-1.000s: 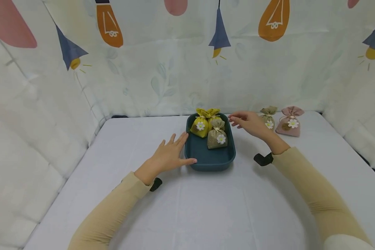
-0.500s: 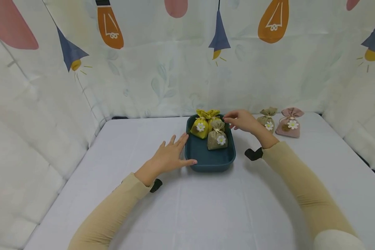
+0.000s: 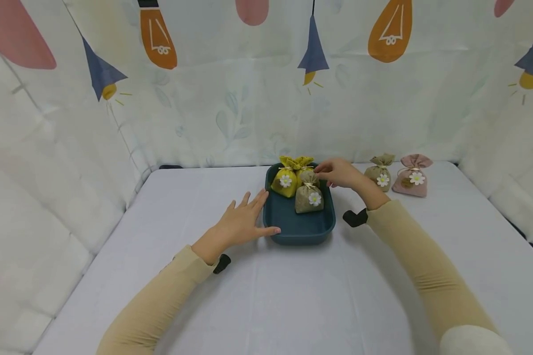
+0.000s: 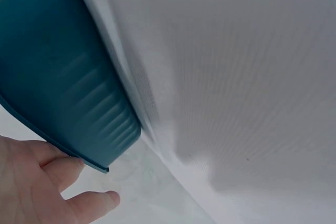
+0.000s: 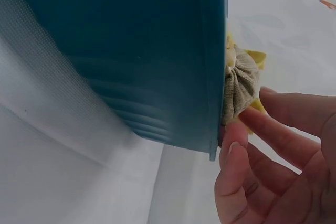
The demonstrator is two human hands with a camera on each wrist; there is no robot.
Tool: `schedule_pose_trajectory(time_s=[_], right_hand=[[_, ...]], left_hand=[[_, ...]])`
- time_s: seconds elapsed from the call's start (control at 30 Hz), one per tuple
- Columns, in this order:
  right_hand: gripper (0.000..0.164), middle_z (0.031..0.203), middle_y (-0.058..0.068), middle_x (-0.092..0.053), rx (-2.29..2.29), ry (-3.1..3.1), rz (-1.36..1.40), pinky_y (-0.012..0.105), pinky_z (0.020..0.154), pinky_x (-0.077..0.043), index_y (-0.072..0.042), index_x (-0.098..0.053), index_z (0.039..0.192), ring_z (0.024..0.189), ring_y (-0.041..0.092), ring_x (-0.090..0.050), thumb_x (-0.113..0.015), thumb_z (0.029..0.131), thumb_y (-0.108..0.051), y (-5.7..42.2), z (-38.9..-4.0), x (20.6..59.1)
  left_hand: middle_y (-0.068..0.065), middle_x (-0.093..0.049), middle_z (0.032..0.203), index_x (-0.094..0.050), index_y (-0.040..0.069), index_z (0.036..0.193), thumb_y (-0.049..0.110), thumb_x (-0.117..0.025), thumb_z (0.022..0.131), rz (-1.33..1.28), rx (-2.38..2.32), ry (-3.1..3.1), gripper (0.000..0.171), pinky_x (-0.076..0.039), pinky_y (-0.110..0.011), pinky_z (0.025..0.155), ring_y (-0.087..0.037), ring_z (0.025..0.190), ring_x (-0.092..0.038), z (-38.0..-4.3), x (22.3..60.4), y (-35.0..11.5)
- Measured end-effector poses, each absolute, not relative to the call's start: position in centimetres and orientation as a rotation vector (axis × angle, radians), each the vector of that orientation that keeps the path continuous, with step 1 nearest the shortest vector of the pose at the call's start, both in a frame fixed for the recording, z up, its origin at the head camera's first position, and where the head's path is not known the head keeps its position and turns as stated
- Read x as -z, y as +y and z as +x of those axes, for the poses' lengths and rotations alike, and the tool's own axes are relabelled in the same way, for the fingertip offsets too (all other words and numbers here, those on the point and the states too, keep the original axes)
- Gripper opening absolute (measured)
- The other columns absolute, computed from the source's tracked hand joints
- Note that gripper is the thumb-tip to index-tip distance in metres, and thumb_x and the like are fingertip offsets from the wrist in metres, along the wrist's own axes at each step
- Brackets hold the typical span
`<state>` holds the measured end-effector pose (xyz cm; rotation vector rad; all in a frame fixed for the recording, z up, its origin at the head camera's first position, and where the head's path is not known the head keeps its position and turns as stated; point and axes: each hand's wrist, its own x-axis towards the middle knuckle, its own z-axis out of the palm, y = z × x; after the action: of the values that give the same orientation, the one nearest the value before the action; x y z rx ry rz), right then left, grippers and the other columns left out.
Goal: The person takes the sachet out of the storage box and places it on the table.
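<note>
A dark teal tray point(image 3: 299, 236) stands on the white tabletop with several small drawstring pouches at its far end. My left hand point(image 3: 237, 223) rests at its left rim, fingers spread and straight; the left wrist view shows fingertips against the rim. Inside the tray are two yellow pouches point(image 3: 285, 181) and, nearer me, a khaki pouch point(image 3: 309, 199) with a white flower. Over the right rim, my right hand point(image 3: 339, 173) reaches to the khaki pouch's gathered top. In the right wrist view, fingers are behind that gathered top point(image 5: 241, 85), with the thumb apart from it.
To the right of the tray, near the table's back edge, stand another khaki pouch point(image 3: 378, 172) and a pink pouch point(image 3: 411, 176), each with a white flower. A patterned cloth wall point(image 3: 257, 108) encloses the table at the back and sides.
My right hand has moved left over the tray's right rim to the khaki pouch's top. The left hand has stayed at the left rim, and the pouches stand where they were.
</note>
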<state>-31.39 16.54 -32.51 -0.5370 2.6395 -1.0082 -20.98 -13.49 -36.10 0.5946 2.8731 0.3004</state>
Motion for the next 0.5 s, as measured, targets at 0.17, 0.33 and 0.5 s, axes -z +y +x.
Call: schedule_pose_trajectory(time_s=[0.17,0.33,0.5], right_hand=[[0.038,0.131,0.025,-0.063,1.025,2.640,-0.569,0.054,0.087,-0.055,0.004,-0.061,0.138,0.088,0.031,-0.065,-0.062,0.105,-0.014,16.70,-31.32,32.76],[0.041,0.136,0.026,-0.061,1.051,2.617,-0.568,0.054,0.090,-0.054,0.004,-0.060,0.140,0.098,0.034,-0.065,-0.064,0.103,-0.013,17.07,-31.17,32.91],[0.041,0.144,0.027,-0.054,1.056,2.595,-0.516,0.055,0.095,-0.052,0.004,-0.061,0.139,0.109,0.039,-0.065,-0.063,0.104,-0.016,17.38,-31.05,32.80]], left_hand=[[-0.001,-0.006,0.172,-0.009,0.016,0.167,0.077,-0.057,0.090,0.601,-0.294,2.874,0.110,-0.012,-0.068,0.119,-0.041,0.155,-0.009,-20.90,36.02,-13.48],[-0.002,-0.007,0.172,-0.009,0.015,0.167,0.076,-0.058,0.090,0.596,-0.297,2.877,0.109,-0.011,-0.068,0.119,-0.041,0.155,-0.009,-20.76,35.89,-13.42],[-0.002,-0.008,0.172,-0.009,0.015,0.167,0.077,-0.057,0.090,0.594,-0.291,2.880,0.109,-0.012,-0.068,0.118,-0.042,0.155,-0.009,-20.76,35.88,-13.38]])
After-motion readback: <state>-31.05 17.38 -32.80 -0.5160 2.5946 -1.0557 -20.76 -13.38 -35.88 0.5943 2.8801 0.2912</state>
